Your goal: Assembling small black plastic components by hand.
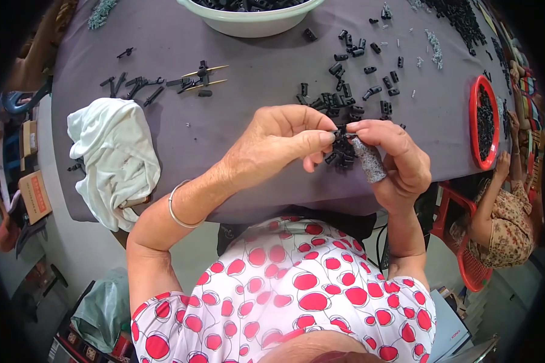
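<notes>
My left hand (pixel 284 138) and my right hand (pixel 406 158) meet over the table's near part. Between their fingertips they pinch a small black plastic part (pixel 340 132), mostly hidden by the fingers. A grey speckled sleeve (pixel 369 162) covers one finger of my right hand. Just beyond and beneath my hands lies a loose heap of short black tubular plastic pieces (pixel 330 101). Farther left, several longer black parts (pixel 140 86) are scattered, and two thin tan sticks (pixel 211 85) lie among black parts near them.
A white bowl (pixel 254 28) full of black pieces stands at the far edge. White cloth (pixel 112 154) lies at the left. Small silvery metal pieces (pixel 434 49) are spread at the far right, beyond a red tray (pixel 473 121). Another person (pixel 502 224) sits at the right.
</notes>
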### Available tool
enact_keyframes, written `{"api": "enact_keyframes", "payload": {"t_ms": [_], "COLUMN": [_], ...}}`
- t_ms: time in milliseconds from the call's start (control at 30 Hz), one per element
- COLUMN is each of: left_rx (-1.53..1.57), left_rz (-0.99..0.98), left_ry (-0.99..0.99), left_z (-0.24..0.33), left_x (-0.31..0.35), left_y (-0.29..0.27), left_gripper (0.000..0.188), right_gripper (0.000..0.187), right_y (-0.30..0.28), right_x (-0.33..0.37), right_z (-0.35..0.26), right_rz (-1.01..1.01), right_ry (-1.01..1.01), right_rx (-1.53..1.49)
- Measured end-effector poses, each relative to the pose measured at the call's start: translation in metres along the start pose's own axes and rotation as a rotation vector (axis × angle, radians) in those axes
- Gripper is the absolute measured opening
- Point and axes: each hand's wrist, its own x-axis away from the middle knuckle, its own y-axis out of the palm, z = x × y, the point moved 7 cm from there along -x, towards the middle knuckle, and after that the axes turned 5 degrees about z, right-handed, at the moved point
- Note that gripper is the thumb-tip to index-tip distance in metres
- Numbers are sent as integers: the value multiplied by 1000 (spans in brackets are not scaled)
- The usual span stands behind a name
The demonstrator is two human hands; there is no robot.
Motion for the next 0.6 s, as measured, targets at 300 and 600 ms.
{"api": "enact_keyframes", "payload": {"t_ms": [300, 600], "left_rx": [-47, -224], "left_rz": [46, 118], "left_ry": [33, 116], "left_z": [3, 5], "left_x": [2, 5], "left_y": [1, 3], "left_gripper": [20, 19], "right_gripper": [37, 37], "right_y": [2, 3], "right_x": [2, 5], "right_z": [0, 2], "right_rz": [15, 19], "right_ry": [-33, -13], "right_rx": [28, 60]}}
